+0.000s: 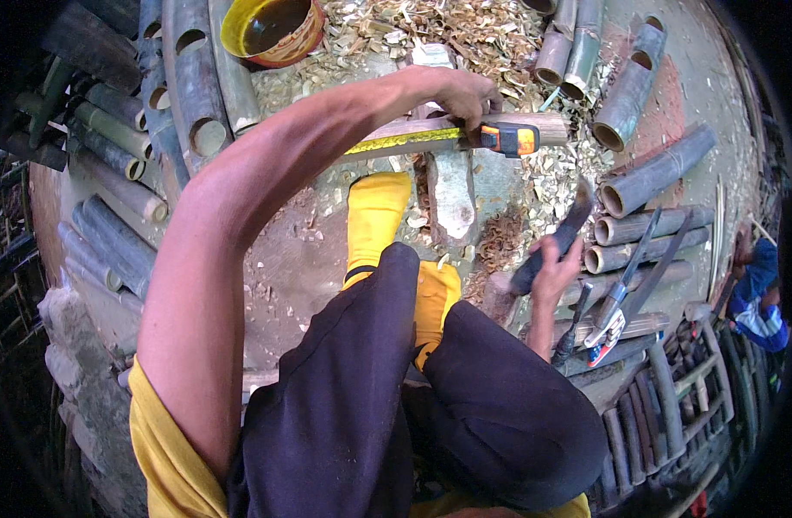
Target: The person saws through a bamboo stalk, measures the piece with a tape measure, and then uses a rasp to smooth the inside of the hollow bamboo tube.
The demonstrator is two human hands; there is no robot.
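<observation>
While the orange-and-black tape measure (510, 139) sits against the pole (551, 129), which lies over a pale block (453, 203), the left hand (468, 95) bends over both, but one cannot tell whether its grip is closed. The right hand (557, 271) has its grip around a dark, blurred tool (572, 217). If the pole rolls on its support, the tape could slip and the reading could become wrong.

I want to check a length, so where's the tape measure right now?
In the head view, the tape measure is right of upper centre, by the pale brown pole, just right of the left hand.
</observation>
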